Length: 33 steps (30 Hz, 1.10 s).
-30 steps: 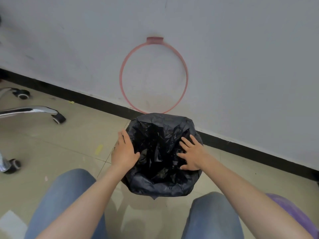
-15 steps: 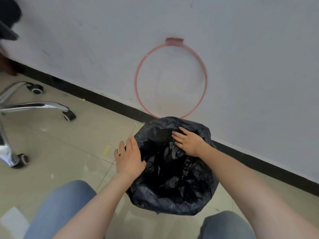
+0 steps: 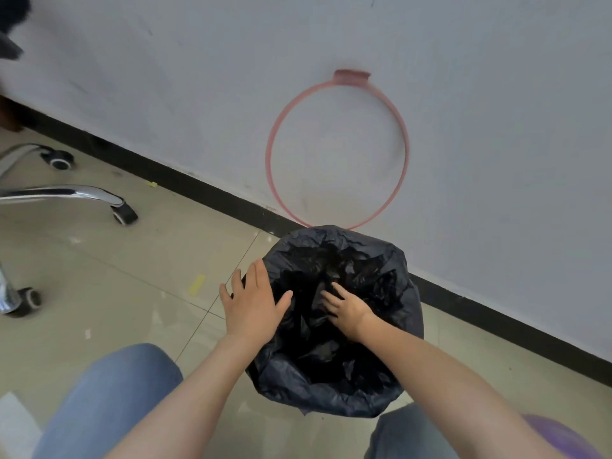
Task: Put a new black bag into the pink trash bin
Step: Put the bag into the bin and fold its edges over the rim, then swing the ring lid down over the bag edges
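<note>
A crumpled black bag [image 3: 371,385] drapes over the whole trash bin on the floor by the wall, so the bin's pink body is hidden. A pink ring [image 3: 337,150] stands tilted up against the white wall just behind the bin. My left hand [image 3: 253,301] lies flat with fingers spread on the bag's left rim. My right hand [image 3: 346,308] reaches down inside the bag's opening, fingers apart and pressing on the plastic.
A chrome office chair base [image 3: 66,193] with black casters stands on the tiled floor at the left. My knees in blue jeans [image 3: 109,395] flank the bin. Something purple [image 3: 556,438] shows at the bottom right. A black skirting strip runs along the wall.
My right hand has gone from the bag's far rim down into its middle. My left hand stays on the left rim. The view has shifted, so the bin sits further right.
</note>
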Each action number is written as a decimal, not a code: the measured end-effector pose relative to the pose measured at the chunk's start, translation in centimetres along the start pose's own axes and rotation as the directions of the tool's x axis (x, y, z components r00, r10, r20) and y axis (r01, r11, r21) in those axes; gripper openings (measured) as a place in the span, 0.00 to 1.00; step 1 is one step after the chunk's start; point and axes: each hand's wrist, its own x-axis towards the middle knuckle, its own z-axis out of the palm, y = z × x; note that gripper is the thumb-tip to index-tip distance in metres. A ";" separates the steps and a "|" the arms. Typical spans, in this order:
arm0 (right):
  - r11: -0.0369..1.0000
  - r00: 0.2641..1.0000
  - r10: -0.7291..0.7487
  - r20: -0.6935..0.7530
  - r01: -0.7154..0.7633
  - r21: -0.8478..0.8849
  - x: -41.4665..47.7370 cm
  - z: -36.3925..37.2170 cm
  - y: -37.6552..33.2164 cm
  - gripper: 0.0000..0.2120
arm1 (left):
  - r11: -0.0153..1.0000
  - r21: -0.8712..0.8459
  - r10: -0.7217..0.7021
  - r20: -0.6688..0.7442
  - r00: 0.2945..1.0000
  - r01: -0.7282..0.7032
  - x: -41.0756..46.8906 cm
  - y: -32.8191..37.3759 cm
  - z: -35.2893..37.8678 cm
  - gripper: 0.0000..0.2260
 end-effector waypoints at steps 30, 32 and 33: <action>0.511 0.990 -0.115 0.076 -0.007 0.860 -9.2 -0.9 2.1 0.22 | 0.982 -0.061 0.181 0.004 0.984 -0.180 -0.7 0.2 -0.5 0.28; 0.348 0.979 0.171 -0.114 0.048 0.936 -10.4 -2.3 5.3 0.18 | 0.982 -0.060 0.179 0.001 0.984 -0.179 -0.7 0.2 -0.5 0.28; 0.284 0.923 0.346 -0.166 0.066 0.957 -10.9 -2.9 7.1 0.17 | 0.982 -0.060 0.178 0.001 0.984 -0.178 -0.7 0.2 -0.5 0.28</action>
